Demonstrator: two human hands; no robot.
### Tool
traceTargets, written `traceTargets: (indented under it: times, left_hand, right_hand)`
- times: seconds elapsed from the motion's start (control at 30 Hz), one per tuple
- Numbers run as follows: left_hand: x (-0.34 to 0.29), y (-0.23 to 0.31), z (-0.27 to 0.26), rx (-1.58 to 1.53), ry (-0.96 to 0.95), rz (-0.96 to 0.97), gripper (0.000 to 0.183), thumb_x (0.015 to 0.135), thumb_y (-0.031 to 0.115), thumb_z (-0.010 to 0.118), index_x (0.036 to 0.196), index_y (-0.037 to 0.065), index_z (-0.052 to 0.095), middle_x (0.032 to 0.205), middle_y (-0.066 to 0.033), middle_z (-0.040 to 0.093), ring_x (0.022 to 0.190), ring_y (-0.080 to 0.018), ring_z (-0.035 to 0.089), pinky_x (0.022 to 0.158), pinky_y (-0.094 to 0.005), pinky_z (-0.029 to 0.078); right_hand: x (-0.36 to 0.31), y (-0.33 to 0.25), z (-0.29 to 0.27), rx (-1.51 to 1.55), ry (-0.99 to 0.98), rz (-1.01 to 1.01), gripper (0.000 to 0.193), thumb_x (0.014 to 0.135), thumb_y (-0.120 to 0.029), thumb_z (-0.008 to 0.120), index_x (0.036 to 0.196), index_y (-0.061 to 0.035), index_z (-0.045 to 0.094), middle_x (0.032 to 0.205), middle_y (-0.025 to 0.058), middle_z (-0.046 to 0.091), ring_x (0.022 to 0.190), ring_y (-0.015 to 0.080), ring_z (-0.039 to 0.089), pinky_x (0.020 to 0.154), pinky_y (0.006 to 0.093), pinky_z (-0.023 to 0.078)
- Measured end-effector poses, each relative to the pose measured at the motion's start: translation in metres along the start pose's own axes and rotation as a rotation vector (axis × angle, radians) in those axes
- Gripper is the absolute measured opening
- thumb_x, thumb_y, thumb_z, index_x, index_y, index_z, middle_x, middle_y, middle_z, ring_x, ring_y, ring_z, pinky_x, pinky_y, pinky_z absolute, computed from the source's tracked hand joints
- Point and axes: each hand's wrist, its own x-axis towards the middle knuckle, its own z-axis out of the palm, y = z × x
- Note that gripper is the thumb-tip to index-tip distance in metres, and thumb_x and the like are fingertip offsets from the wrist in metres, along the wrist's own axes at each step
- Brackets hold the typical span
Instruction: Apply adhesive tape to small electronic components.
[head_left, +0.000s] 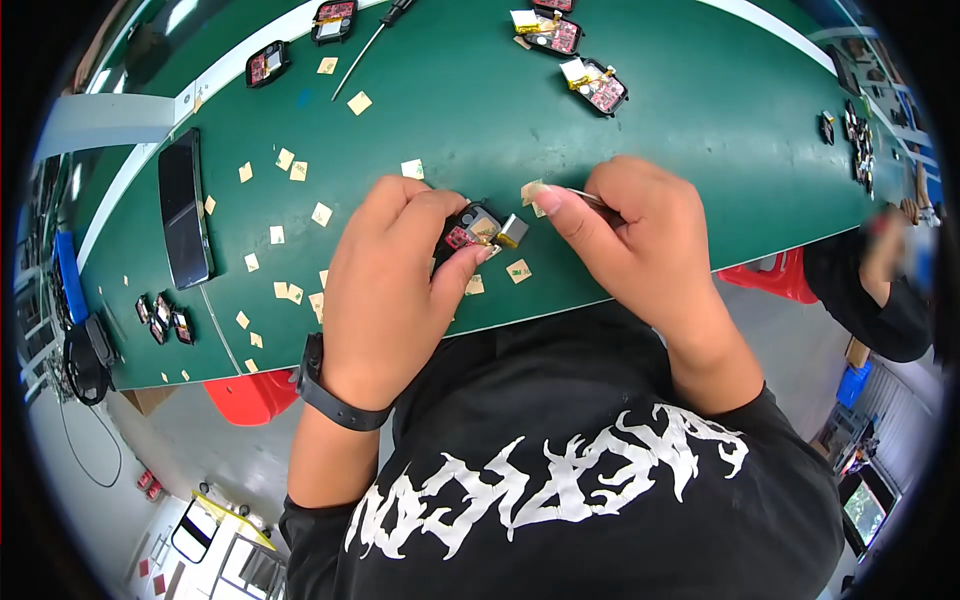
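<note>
My left hand (385, 270), with a black watch on its wrist, is closed round a small black device housing (473, 222). Inside it show a red circuit board and a yellowish square patch. A small silver battery (512, 231) sticks out from the housing's right side. My right hand (640, 235) is up and to the right of it, thumb and fingers pinched on a thin metal tool (585, 195), mostly hidden in the fist. At the thumb tip is a small yellowish adhesive square (531, 192); whether thumb or tool holds it is unclear.
Many similar squares (321, 214) lie scattered on the green table (700, 120). A dark phone (186, 210) lies at the left, a screwdriver (365, 50) at the far side. Opened devices (602, 90) lie beyond my hands, others (163, 319) at left. Another person (870, 280) sits at right.
</note>
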Motion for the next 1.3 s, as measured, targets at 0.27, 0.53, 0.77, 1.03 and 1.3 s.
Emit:
traceTargets:
  times: [0.27,0.53,0.77,1.03,1.3]
  left_hand:
    - [-0.017,0.003,0.021,-0.443,0.085,-0.153,0.028,0.092,-0.003,0.069,0.117,-0.002,0.057,0.110,-0.0124,0.065,0.084,-0.0154,0.067,0.065,-0.0252,0.053]
    - [-0.019,0.011,0.029,-1.046,0.123,-0.258,0.033,0.098,-0.007,0.060,0.128,-0.004,0.047,0.113,-0.0142,0.066,0.093,-0.0160,0.070,0.080,-0.0270,0.060]
    - [-0.021,0.020,0.035,-0.930,0.119,-0.283,0.040,0.098,-0.007,0.060,0.136,-0.006,0.049,0.119,-0.0150,0.066,0.092,-0.0155,0.070,0.080,-0.0257,0.059]
    - [-0.018,0.022,0.034,-0.799,0.095,-0.348,0.035,0.098,-0.004,0.062,0.133,-0.006,0.060,0.101,-0.0096,0.069,0.082,-0.0115,0.068,0.074,-0.0247,0.058]
    - [-0.019,0.016,0.028,-0.932,0.087,-0.377,0.035,0.097,-0.005,0.062,0.132,-0.007,0.060,0.097,-0.0099,0.069,0.077,-0.0124,0.068,0.070,-0.0245,0.057]
  right_hand:
    - [-0.013,-0.007,-0.002,0.351,-0.002,-0.029,0.011,0.092,-0.007,0.072,0.091,-0.0007,0.063,0.076,0.0111,0.061,0.062,0.0226,0.056,0.057,0.0331,0.045]
    - [-0.011,-0.013,-0.007,0.219,0.005,-0.293,0.016,0.085,0.007,0.072,0.099,0.0015,0.067,0.087,0.0099,0.066,0.067,0.0216,0.062,0.060,0.0312,0.049]
    - [-0.025,-0.011,0.003,0.004,-0.003,-0.264,0.017,0.080,0.003,0.069,0.096,-0.0008,0.066,0.086,0.0113,0.061,0.073,0.0292,0.063,0.062,0.0384,0.052]
    - [-0.035,-0.010,0.018,0.047,0.033,-0.213,0.016,0.084,0.005,0.069,0.100,0.0016,0.068,0.089,0.0133,0.063,0.073,0.0325,0.064,0.062,0.0405,0.052]
    - [-0.030,-0.006,0.021,0.270,0.029,-0.193,0.013,0.087,0.002,0.071,0.099,0.0026,0.067,0.082,0.0114,0.063,0.066,0.0251,0.061,0.058,0.0343,0.048]
